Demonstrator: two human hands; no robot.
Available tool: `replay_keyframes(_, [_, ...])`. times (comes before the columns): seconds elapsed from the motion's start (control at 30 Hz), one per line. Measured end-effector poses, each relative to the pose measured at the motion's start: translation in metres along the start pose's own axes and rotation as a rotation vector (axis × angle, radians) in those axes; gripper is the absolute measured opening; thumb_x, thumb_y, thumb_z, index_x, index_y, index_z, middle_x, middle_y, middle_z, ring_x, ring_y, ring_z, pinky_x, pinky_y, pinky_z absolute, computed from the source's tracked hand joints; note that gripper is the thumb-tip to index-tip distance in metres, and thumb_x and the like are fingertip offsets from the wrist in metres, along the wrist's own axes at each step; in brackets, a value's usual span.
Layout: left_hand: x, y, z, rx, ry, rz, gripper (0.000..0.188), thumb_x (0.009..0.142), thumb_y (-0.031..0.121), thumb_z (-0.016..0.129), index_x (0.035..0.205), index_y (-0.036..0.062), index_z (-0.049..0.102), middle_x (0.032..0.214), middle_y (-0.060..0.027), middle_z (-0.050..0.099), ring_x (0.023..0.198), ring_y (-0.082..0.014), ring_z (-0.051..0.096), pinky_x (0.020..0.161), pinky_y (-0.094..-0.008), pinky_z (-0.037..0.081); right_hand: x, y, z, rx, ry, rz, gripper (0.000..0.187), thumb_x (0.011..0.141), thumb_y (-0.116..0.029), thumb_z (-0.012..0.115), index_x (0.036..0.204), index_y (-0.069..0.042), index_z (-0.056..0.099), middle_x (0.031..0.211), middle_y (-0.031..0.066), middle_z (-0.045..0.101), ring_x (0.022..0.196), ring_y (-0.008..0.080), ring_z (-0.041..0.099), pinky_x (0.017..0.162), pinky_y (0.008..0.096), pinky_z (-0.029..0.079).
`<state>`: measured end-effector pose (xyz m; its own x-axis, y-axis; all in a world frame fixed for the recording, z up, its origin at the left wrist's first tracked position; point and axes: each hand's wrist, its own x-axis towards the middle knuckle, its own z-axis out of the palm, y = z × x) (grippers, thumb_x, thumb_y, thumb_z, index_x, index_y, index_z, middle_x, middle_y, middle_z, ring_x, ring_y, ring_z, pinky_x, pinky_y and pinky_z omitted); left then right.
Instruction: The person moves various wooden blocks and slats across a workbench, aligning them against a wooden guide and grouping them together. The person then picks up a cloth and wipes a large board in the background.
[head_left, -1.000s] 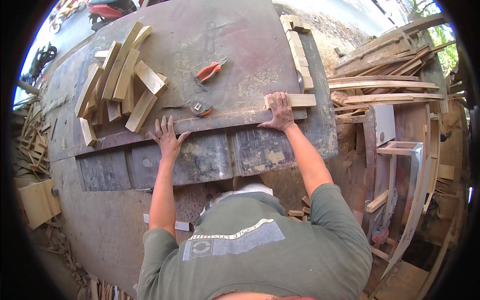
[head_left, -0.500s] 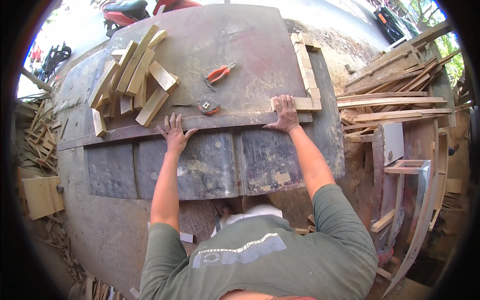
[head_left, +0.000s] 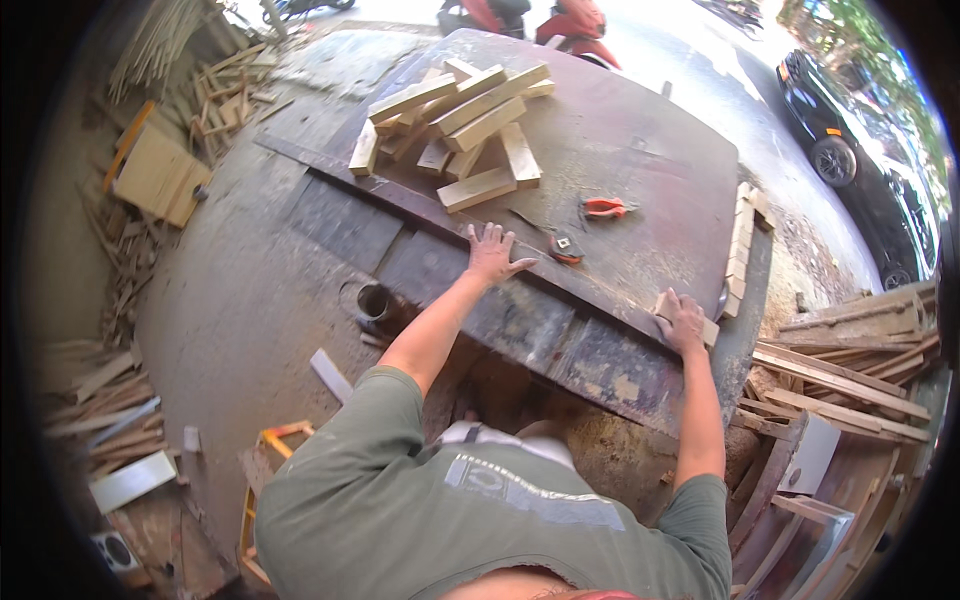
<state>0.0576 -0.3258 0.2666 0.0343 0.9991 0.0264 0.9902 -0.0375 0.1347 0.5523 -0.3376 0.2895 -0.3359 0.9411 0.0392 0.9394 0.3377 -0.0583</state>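
My left hand [head_left: 492,255] lies with spread fingers on the long dark bar [head_left: 400,200] that runs across the worktable [head_left: 650,110]. A short light wooden block [head_left: 711,332] is under my right hand [head_left: 683,320], whose fingers bend over it at the bar's right end. Just beyond it, a row of similar blocks [head_left: 740,250] lines the table's right side. Between my hands, past the bar, lie a tape measure [head_left: 565,249] and red-handled pliers [head_left: 606,207]. A loose pile of wooden blocks [head_left: 480,125] sits farther back, left of the pliers.
Wood strips [head_left: 840,380] are stacked right of the table. Scrap wood [head_left: 120,240] and a wooden board [head_left: 160,175] lie along the left. A dark cylindrical container [head_left: 374,302] is near my left forearm. Red motorbikes [head_left: 575,25] and a black car [head_left: 850,150] stand beyond.
My view has turned, so the table appears slanted. The block under my right hand has come away from the row's end. My left hand stays spread on the bar.
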Motion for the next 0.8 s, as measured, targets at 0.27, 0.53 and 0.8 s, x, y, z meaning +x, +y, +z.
replay_keyframes(0.27, [-0.087, -0.015, -0.055, -0.171, 0.248, -0.066, 0.099, 0.082, 0.088, 0.054, 0.125, 0.0006, 0.065, 0.103, -0.0136, 0.071, 0.104, -0.0313, 0.066, 0.104, -0.0556, 0.038, -0.187, -0.109, -0.056, 0.145, 0.254, 0.162, 0.07, 0.086, -0.029, 0.08, 0.146, -0.004, 0.054, 0.122, 0.0196, 0.059, 0.115, 0.0381, 0.059, 0.098, 0.0483, 0.053])
replay_keyframes(0.53, [0.045, 0.017, -0.094, -0.177, -0.026, -0.544, 0.124, 0.071, 0.08, 0.076, 0.157, 0.0009, 0.034, 0.131, -0.0264, 0.066, 0.124, -0.0354, 0.065, 0.107, -0.057, 0.046, -0.495, -0.154, 0.153, 0.2, -0.829, 0.555, 0.06, 0.09, -0.035, 0.073, 0.139, -0.003, 0.056, 0.11, 0.0254, 0.062, 0.103, 0.0463, 0.062, 0.09, 0.0544, 0.054])
replay_keyframes(0.8, [-0.08, -0.004, -0.103, -1.997, -0.332, -0.377, 0.05, 0.092, 0.03, 0.074, 0.13, 0.0004, 0.06, 0.106, -0.0052, 0.074, 0.088, -0.0142, 0.07, 0.073, -0.0261, 0.051, -0.464, -0.178, 0.099, 0.442, -0.693, 0.759, 0.053, 0.092, -0.045, 0.07, 0.115, 0.003, 0.069, 0.107, 0.0278, 0.071, 0.104, 0.0483, 0.067, 0.091, 0.0538, 0.054])
